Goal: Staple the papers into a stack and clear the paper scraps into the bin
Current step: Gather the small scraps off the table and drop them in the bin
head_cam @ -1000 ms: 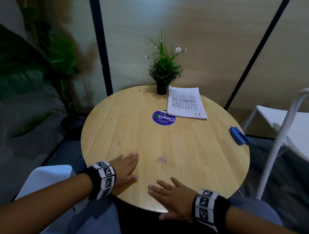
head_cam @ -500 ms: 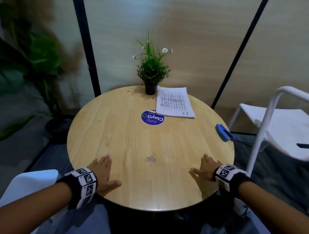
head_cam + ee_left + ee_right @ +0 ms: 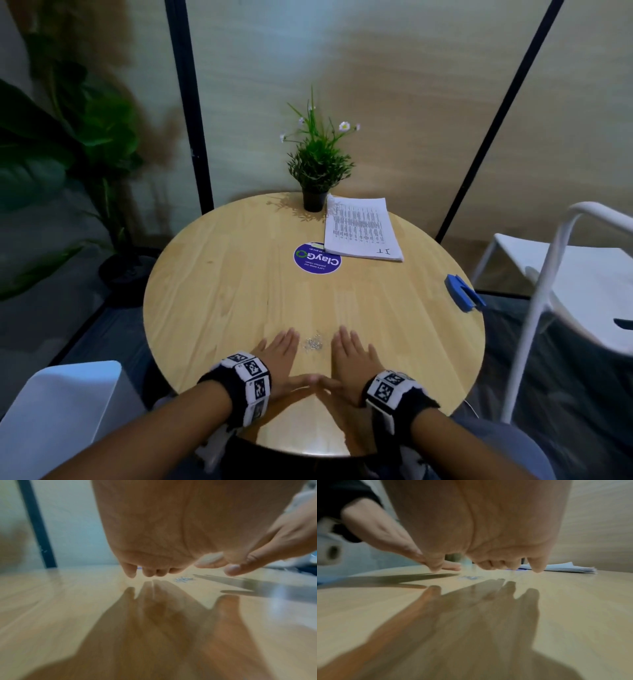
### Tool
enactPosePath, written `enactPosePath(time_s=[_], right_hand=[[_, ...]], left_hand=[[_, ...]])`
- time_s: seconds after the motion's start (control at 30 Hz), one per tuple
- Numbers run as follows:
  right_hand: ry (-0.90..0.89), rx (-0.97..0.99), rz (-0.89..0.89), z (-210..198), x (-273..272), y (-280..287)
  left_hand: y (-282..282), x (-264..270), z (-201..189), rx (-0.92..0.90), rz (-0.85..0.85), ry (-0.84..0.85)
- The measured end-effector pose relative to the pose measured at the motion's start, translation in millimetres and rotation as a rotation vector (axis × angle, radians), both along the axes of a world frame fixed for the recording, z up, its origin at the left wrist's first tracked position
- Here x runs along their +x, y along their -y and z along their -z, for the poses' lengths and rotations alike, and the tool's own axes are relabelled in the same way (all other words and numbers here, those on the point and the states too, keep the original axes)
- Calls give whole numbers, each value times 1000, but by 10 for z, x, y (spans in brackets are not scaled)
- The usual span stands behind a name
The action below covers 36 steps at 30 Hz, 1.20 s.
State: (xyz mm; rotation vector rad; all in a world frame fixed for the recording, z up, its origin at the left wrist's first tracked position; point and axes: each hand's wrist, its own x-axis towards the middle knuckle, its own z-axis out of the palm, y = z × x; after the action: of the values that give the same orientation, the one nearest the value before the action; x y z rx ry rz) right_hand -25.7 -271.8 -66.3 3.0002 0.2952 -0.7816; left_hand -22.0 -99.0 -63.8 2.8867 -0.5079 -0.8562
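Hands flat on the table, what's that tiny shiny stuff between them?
A little heap of scraps lies on the bare table between the left hand and the right hand, seen best from the head view.

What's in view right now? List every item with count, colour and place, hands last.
Round table: one, light wood, centre.
Paper stack: one, white, printed, far side of the table.
Potted plant: one, green in a black pot, left of the stack.
Round sticker: one, blue, beside the stack's near-left corner.
Stapler: one, blue, right table edge.
Scrap pile: one, small, silvery, between the hands.
Chair: one, white, right.
Leafy plant: one, dark green, left.
Left hand: flat on the table, left of the scraps.
Right hand: flat, right of the scraps.
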Motion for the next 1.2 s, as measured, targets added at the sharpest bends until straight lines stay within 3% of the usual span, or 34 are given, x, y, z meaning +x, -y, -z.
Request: enactPosePath(time_s=[0.1,0.2,0.43,0.57,0.77,1.2], right_hand=[[47,-18,155,-3,146,209],[18,23,241,79,184,271],[-75,9,-84,108,264,88],[-5,89,-28,-47,217,257],[3,38,-40,-51,192,529],[70,204,37,137,736,98]], left_hand=[[-71,48,30,-6,-129,-4],[0,36,79,23,-83,-1],[172,115,126,-16,14,24],[11,55,39,-27,-34,59],[-229,-16,63,-34,5,29],[-202,36,187,-31,32,7]])
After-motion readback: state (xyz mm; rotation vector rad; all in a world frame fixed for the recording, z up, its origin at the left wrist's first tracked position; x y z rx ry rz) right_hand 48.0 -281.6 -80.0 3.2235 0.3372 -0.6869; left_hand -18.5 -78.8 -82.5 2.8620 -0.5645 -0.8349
